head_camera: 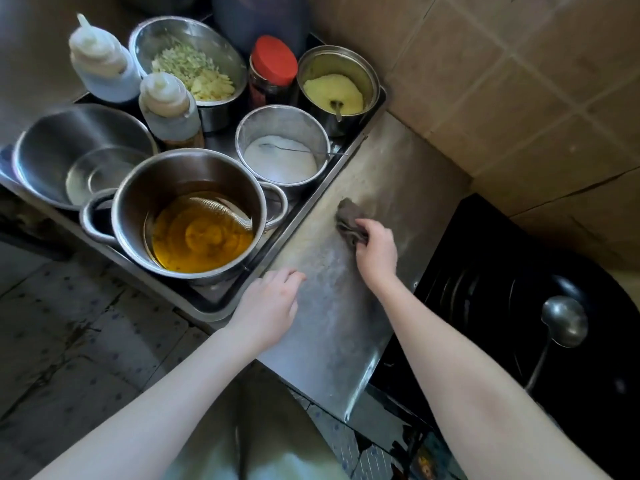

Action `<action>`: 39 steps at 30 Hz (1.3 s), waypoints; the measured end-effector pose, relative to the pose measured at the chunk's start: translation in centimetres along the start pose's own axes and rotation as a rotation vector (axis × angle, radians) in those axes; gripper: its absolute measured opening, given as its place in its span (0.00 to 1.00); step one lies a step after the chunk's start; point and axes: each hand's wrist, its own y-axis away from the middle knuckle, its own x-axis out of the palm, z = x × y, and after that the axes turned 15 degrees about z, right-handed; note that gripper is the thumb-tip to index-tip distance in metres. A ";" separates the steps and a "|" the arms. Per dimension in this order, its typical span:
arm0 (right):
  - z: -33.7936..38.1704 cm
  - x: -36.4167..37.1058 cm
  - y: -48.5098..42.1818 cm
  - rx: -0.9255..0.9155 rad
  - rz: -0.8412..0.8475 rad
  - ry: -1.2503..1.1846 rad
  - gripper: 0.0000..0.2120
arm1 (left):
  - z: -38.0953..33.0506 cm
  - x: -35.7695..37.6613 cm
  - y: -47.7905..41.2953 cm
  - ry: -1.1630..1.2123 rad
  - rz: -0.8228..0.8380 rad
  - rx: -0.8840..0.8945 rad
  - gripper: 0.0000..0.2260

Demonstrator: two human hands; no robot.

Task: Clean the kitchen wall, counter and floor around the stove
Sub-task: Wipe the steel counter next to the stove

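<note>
Presently, the right hand grips a dark grey cloth. Its fingers are curled over the bunched near end and press it onto the steel counter. The cloth lies at about eleven o'clock from that hand, near the middle of the bare strip. The left hand holds nothing. Its fingers are relaxed and slightly bent, tips resting on the counter just beside the rim of the tray at nine o'clock.

Handling assessment: the cloth appears soft, limp and light, possibly damp. It should fold and drag rather than travel flat. It is best held bunched in the palm, with the fingers on top to spread the pressure.

The counter shows a dull, streaked film, likely greasy, so the cloth may skid.

Hazards noted: an uncovered pot of oil stands in the tray at nine o'clock of the cloth. A black wok with a ladle sits at four o'clock. The tiled wall rises at one o'clock.
</note>
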 end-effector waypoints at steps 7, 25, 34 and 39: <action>1.2 -3.1 -7.8 0.206 -0.033 -0.078 0.21 | 0.2 -0.3 0.0 0.030 -0.023 -0.006 0.18; 3.0 5.2 9.1 -0.341 0.246 0.174 0.18 | 0.8 -0.6 4.6 0.016 -0.028 0.030 0.18; 0.6 5.0 12.9 -0.335 0.242 0.178 0.20 | 1.0 -1.0 5.6 0.021 -0.033 0.042 0.15; -1.5 2.4 10.5 -0.073 0.101 0.044 0.20 | 1.4 -1.1 6.3 0.023 -0.020 0.034 0.17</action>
